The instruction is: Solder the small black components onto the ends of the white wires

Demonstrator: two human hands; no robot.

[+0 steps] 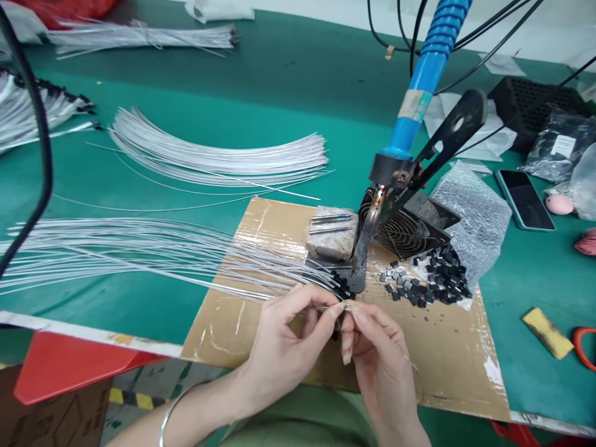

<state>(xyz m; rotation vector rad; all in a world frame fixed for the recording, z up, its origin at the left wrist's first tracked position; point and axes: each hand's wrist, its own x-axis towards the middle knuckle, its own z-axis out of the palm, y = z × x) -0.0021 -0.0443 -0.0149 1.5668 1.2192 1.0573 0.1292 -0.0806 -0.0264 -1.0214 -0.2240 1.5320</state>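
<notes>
My left grip (295, 332) and right grip (382, 351) pinch wire (408, 360), seemingly aligning it; the next move wants steadiness, iron (404, 136) beyond them.

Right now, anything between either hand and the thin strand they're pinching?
Nothing visible: left hand and right hand both reach the thin strand, though fingers hide much of it. Black wire ends and the soldering iron sit beyond the fingertips, not between.

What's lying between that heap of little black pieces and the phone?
A crumpled sheet of bubble wrap lies between the heap of black pieces and the phone, as the head view shows.
</notes>
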